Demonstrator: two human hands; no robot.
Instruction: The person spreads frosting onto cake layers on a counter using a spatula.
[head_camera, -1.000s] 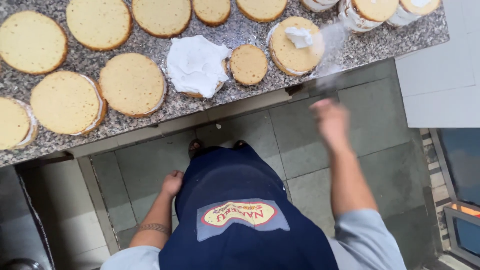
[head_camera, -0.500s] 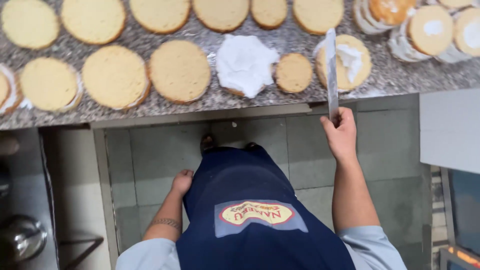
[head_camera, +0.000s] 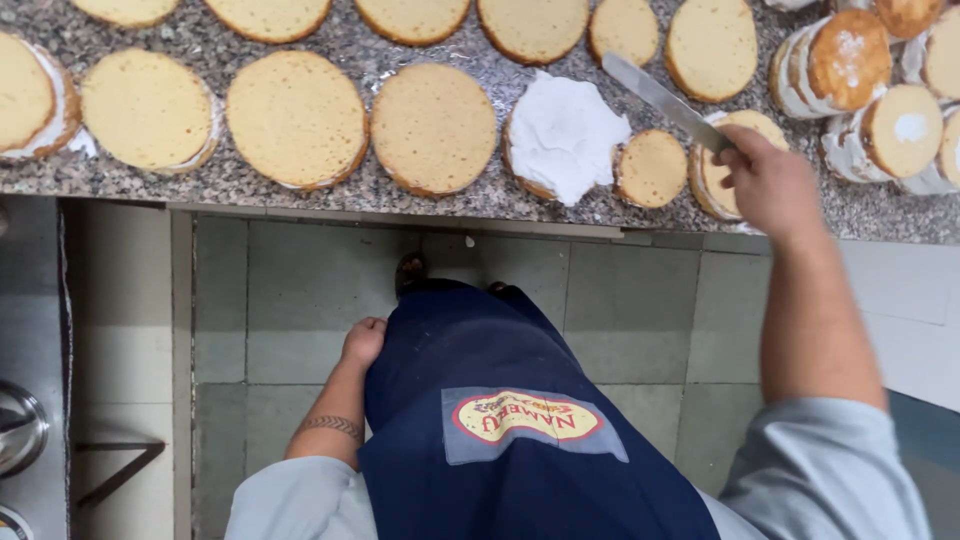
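While the right hand (head_camera: 770, 185) hangs over the front edge of the granite bench (head_camera: 300, 190), its fingers are wrapped tight around the handle of a long metal spatula (head_camera: 665, 100), blade angling up and away toward the back of the bench! The blade sits above the gap between a cream-covered cake round (head_camera: 565, 135) and a small bare round (head_camera: 650, 168) near the front edge. Just under the knuckles lies another round (head_camera: 712, 165), partly hidden by the hand.

Count the bare sponge discs: three big ones in the front row left of the creamed one (head_camera: 432, 128), six more along the back edge, some cut off by the frame. One layered, cream-filled cake sits at the far left edge (head_camera: 30, 95). At the right end, about four stacked, filled cakes (head_camera: 840, 62) crowd together; the exact count is hard to tell.

Down below the bench, the left hand (head_camera: 362, 342) rests against the dark blue apron (head_camera: 500, 400), fingers curled in a loose fist, holding nothing.
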